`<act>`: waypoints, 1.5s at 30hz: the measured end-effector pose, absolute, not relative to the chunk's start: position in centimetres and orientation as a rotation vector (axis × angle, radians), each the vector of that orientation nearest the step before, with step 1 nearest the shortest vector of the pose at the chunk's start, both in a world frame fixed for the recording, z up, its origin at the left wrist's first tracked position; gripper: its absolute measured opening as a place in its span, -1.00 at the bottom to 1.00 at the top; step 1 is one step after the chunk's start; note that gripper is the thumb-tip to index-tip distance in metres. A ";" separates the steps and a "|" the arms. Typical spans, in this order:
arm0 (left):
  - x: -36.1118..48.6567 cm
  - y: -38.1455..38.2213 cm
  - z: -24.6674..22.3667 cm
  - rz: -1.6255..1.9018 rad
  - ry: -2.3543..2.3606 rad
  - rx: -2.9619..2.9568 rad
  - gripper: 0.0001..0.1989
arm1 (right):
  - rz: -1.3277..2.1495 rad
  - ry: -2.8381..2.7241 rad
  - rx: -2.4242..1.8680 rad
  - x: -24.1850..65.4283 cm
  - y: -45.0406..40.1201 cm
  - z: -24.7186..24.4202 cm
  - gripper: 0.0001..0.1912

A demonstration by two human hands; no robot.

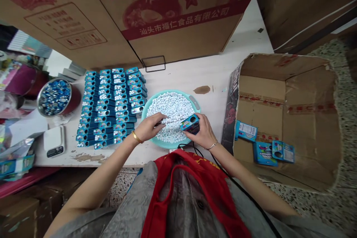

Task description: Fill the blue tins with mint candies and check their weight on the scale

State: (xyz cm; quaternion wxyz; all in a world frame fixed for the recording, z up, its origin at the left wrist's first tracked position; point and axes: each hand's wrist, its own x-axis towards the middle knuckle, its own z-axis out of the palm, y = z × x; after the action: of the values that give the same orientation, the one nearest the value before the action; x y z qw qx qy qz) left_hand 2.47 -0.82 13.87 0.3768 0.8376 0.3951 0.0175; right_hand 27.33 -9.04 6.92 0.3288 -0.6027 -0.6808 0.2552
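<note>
A turquoise basin point(145, 109) full of small white and pale-blue candies point(173, 106) stands at the table's front edge. My right hand point(205, 134) grips a small blue candy box point(190, 123) over the basin's right side, its round hole facing up. Over the basin's left part, my left hand point(149, 128) has its fingers curled together at the candies; what they hold is too small to make out. To the left, several blue boxes point(119, 102) stand in packed rows, with white candies showing at the openings of many.
At right, an open cardboard carton point(259, 85) holds several blue boxes point(266, 153). Large printed cartons point(178, 7) form a wall behind. A bowl of shiny blue wrapped pieces point(54, 96) and a small white scale point(54, 140) stand far left. A black cable point(198, 148) runs by the basin.
</note>
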 end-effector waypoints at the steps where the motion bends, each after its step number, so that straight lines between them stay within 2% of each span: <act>1: 2.7 -0.5 15.1 0.011 0.983 2.186 -0.74 | 0.647 -1.808 -1.562 27.0 -8.8 6.8 -0.25; 10: 8.8 -0.1 22.1 -0.686 1.015 2.553 -0.78 | 0.537 -1.887 -1.480 25.0 -8.3 6.0 -0.26; 13: 10.5 -0.8 23.5 -0.757 1.000 2.635 -0.80 | 0.509 -1.872 -1.476 24.9 -8.4 5.6 -0.28; 16: 10.2 -0.9 23.8 -0.672 0.982 2.707 -0.80 | 0.496 -1.852 -1.488 25.1 -8.5 5.1 -0.33; 20: 6.8 0.0 20.7 -0.494 1.105 2.699 -0.79 | 0.526 -1.841 -1.498 25.8 -8.5 4.5 -0.33; 26: 1.7 0.2 10.2 -0.466 1.379 2.338 -0.72 | 0.527 -1.866 -1.482 26.7 -8.7 4.2 -0.43; 30: 3.1 -1.8 4.1 -0.411 1.382 2.229 -0.71 | 0.634 -1.747 -1.477 27.3 -9.0 4.7 -0.54; 33: 5.7 -3.7 1.2 -0.320 1.325 2.151 -0.66 | 0.794 -1.524 -1.535 27.7 -9.2 5.4 -0.57; 36: 7.0 -4.8 0.1 -0.216 1.278 2.080 -0.58 | 0.908 -1.276 -1.544 28.2 -9.1 5.9 -0.58; 39: 6.1 -4.6 0.7 -0.126 1.224 2.029 -0.61 | 0.961 -1.141 -1.517 28.6 -8.9 6.0 -0.58; 45: 1.8 -2.6 6.9 0.036 1.095 2.033 -0.71 | 0.869 -1.332 -1.553 29.3 -8.6 5.6 -0.63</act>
State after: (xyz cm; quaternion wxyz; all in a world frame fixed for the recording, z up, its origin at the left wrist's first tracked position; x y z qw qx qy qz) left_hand 1.81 -2.62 6.95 0.4041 0.8052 0.4338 0.0142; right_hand 29.29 -8.64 5.55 0.4434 -0.6262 -0.5372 0.3502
